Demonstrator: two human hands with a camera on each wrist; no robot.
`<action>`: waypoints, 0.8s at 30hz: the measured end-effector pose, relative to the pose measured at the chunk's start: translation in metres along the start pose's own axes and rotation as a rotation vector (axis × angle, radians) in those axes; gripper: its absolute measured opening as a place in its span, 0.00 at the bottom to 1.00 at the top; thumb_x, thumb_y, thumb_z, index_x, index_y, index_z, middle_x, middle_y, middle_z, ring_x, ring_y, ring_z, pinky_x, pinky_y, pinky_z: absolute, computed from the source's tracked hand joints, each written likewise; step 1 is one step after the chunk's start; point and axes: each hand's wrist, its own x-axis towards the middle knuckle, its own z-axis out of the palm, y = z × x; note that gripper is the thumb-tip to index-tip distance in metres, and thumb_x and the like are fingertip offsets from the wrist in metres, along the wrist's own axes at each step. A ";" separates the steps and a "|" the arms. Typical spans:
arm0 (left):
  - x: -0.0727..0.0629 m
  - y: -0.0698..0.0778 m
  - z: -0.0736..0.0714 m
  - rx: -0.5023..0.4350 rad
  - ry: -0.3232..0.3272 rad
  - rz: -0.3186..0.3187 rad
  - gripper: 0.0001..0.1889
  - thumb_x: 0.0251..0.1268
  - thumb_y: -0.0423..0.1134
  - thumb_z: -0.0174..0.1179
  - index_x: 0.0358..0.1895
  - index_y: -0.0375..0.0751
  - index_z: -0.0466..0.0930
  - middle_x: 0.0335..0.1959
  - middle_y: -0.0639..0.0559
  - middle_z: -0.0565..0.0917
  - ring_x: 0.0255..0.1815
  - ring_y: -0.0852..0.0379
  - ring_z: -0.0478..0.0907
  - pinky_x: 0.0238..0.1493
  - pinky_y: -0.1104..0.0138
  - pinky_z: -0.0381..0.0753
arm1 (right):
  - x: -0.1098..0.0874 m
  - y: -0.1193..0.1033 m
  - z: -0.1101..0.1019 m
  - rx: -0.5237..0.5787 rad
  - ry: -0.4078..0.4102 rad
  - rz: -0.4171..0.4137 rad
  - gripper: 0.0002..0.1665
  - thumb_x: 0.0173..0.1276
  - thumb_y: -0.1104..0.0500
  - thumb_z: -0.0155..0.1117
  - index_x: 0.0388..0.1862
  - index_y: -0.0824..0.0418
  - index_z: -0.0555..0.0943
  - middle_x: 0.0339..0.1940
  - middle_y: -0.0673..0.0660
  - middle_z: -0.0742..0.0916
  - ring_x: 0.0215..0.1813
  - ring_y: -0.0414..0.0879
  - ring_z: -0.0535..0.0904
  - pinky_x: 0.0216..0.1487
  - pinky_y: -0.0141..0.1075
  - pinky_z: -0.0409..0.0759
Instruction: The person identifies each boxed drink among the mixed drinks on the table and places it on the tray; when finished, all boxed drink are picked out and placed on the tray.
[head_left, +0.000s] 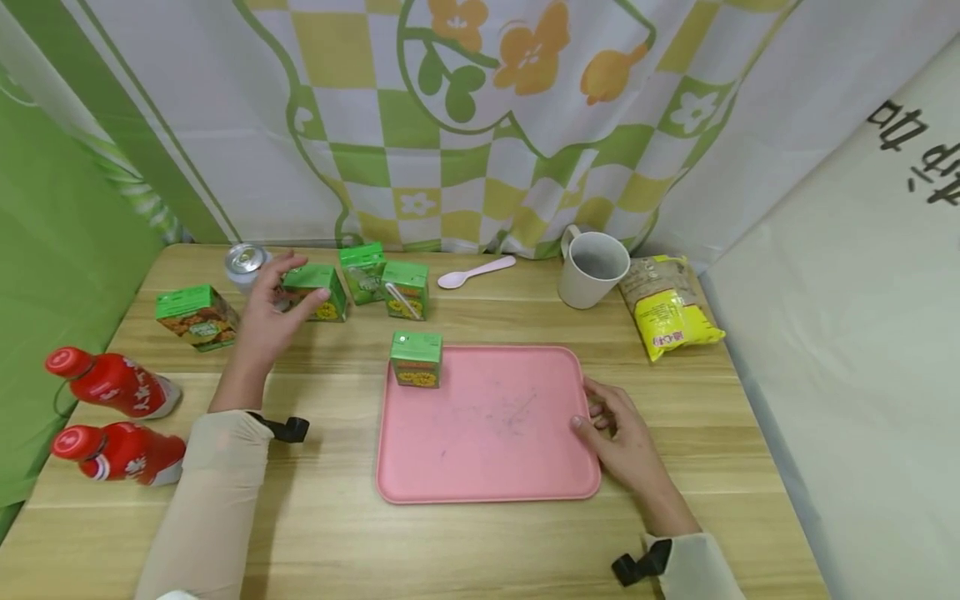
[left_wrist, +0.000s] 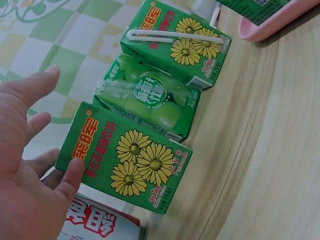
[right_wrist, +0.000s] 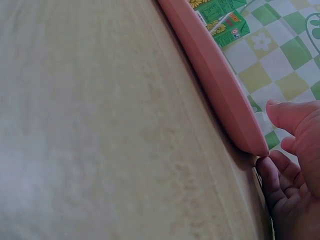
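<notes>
My left hand (head_left: 273,312) is at a green drink carton (left_wrist: 127,160) with yellow flowers; its fingers are spread about the carton's top end. In the left wrist view one fingertip overlaps the carton's corner, while the thumb stands off in the air. My right hand (head_left: 622,442) holds the right edge of a pink tray (head_left: 487,450), fingers bent at the rim and thumb above it. Another flowered drink carton (head_left: 417,360) stands upright at the tray's far left corner. Behind the tray are a green fruit-juice carton (head_left: 365,273) and a flowered carton with a straw (head_left: 406,292).
Left of the left hand stand a can (head_left: 246,262) and a brown-green carton (head_left: 198,318). Nearer are two red bottles (head_left: 123,385). A pale spoon (head_left: 476,272), a mug (head_left: 592,271) and a yellow bag (head_left: 670,304) line the back, before a checked curtain (head_left: 480,158).
</notes>
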 end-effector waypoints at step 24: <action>-0.001 -0.009 0.002 0.003 -0.012 -0.139 0.39 0.64 0.42 0.72 0.75 0.38 0.63 0.68 0.39 0.68 0.62 0.44 0.70 0.60 0.58 0.72 | 0.002 0.028 0.002 -0.035 0.011 -0.018 0.38 0.67 0.64 0.73 0.74 0.58 0.72 0.57 0.58 0.78 0.45 0.48 0.76 0.42 0.34 0.78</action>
